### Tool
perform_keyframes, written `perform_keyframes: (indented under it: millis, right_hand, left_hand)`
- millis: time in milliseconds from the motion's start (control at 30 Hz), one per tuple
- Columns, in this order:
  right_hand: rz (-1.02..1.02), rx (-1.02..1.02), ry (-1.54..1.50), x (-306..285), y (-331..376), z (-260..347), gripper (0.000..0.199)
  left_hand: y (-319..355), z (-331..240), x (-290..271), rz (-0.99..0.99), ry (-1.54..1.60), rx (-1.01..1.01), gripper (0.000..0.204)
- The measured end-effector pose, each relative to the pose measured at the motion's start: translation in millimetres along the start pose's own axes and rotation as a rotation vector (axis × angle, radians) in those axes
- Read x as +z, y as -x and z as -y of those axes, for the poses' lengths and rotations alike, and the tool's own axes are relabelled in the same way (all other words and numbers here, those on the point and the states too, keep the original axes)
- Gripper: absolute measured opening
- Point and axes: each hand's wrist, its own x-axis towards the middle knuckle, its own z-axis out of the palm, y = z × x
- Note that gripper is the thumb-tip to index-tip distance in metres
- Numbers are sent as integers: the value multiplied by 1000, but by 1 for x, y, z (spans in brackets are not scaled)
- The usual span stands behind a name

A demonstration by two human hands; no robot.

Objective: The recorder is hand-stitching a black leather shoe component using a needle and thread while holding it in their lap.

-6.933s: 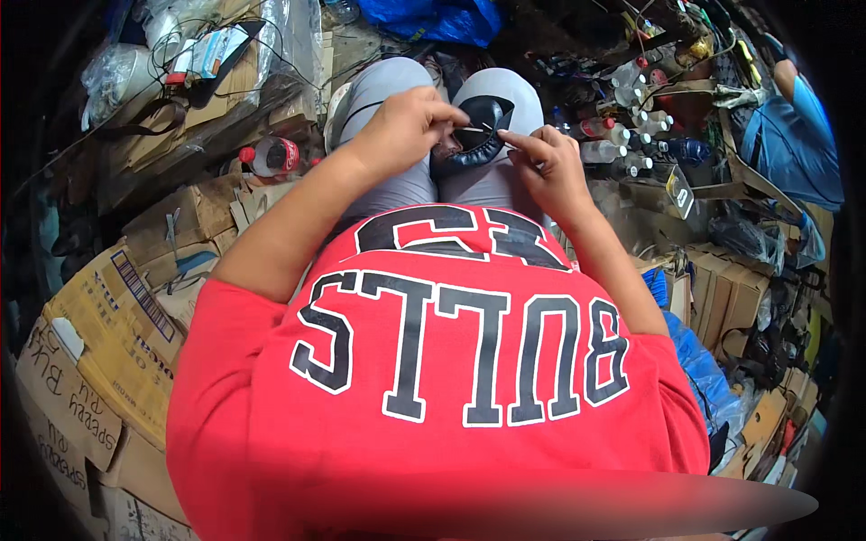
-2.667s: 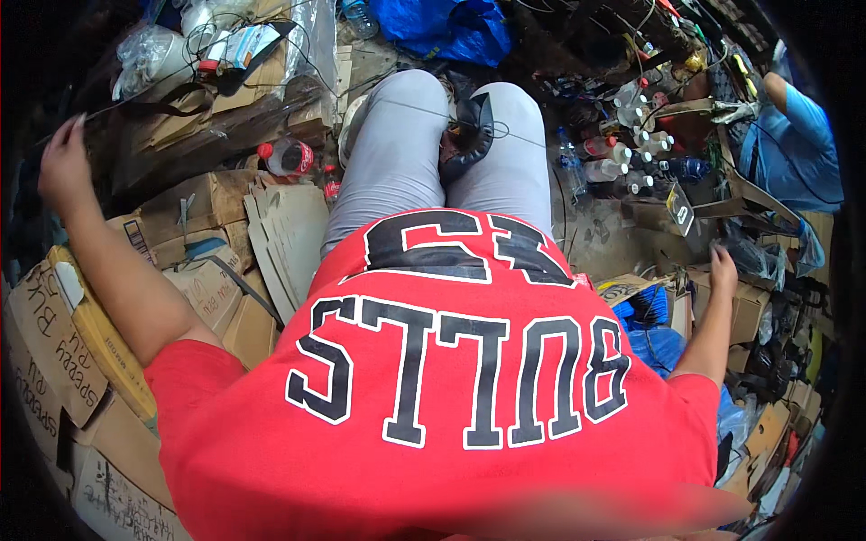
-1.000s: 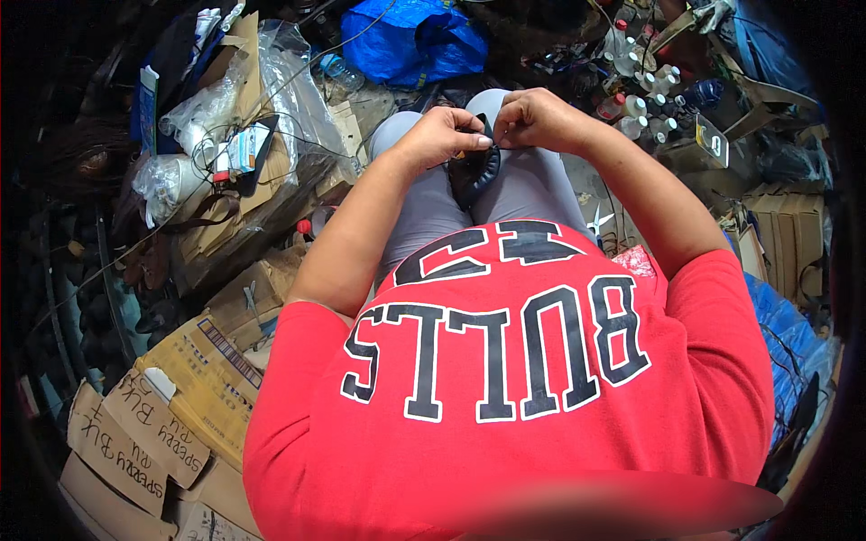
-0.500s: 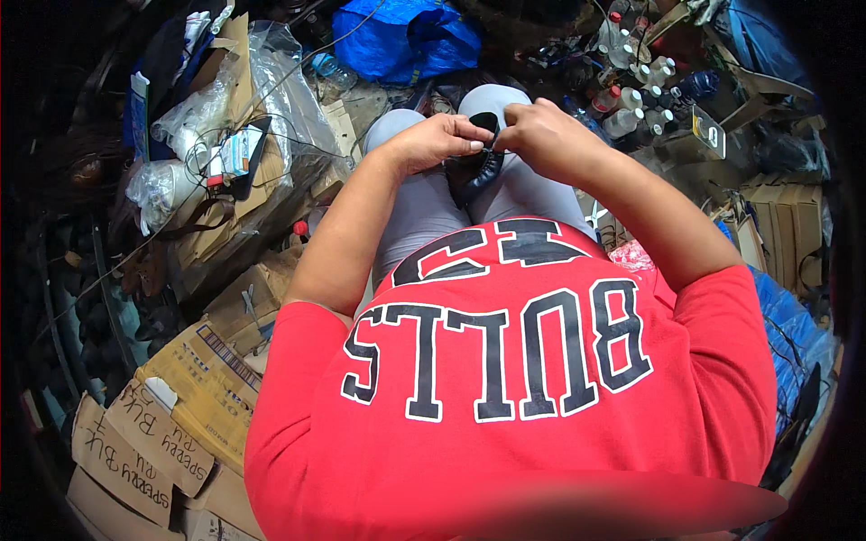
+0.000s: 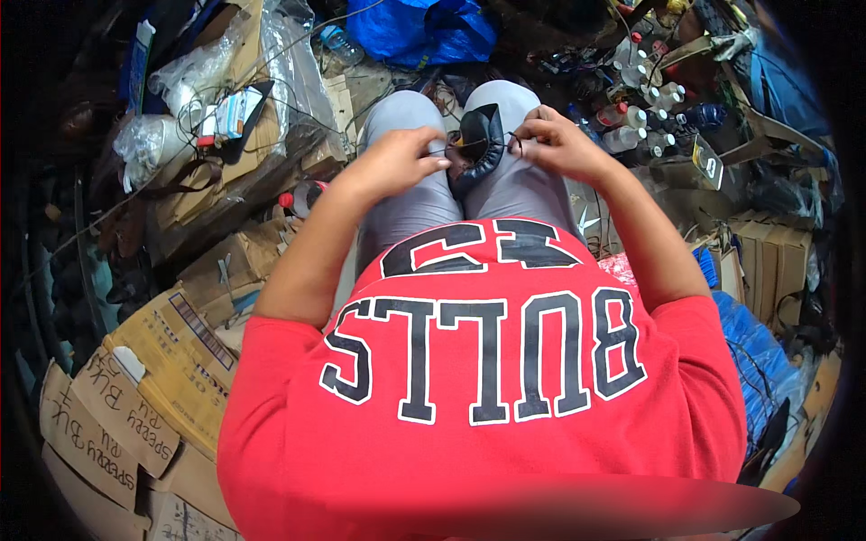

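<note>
A black leather shoe [image 5: 487, 151] with a puckered edge sits between my raised knees, its opening facing up. To the left of it is my left hand [image 5: 404, 164], with thumb and fingers brought together in a pinch. Whatever it holds is too small to make out. My right hand [image 5: 561, 146] is on the shoe's other side, over the right knee. Its fingertips pinch a thin dark cord [image 5: 515, 142] beside the shoe's edge. Part of the shoe's inside is in shadow.
Small bottles [image 5: 636, 122] stand in a cluster at the far right. A blue plastic bag [image 5: 419, 32] lies beyond my knees. Plastic-wrapped items and cardboard [image 5: 244, 162] pile up on the left, with flattened boxes [image 5: 171, 370] nearer. Brown cartons [image 5: 771, 261] stand at right.
My hands have moved apart from close together over the shoe, the left going left and nearer, the right going right. More of the shoe shows between them now.
</note>
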Motion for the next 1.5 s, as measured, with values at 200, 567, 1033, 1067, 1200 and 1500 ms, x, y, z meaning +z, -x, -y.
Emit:
perform_keyframes:
  millis: [200, 567, 1033, 1067, 1200, 1500]
  right_hand:
    - [-645, 327, -649, 6, -21, -35, 31]
    - [-177, 228, -1619, 4, 11, -19, 45]
    - [255, 171, 122, -27, -63, 38, 51]
    - [336, 178, 369, -22, -73, 43, 52]
    - [439, 338, 300, -26, -67, 34, 49]
    - [-14, 322, -27, 6, -29, 21, 35]
  left_hand:
    - [-9, 19, -10, -496, 119, 214, 29]
    - [-32, 26, 22, -17, 1808, 323, 45]
    - [1, -13, 46, -333, -9, 337, 31]
    - [-4, -12, 49, -299, -1, 350, 29]
    - [-12, -3, 49, -256, 61, 421, 28]
    - [-10, -7, 29, -141, 81, 404, 30]
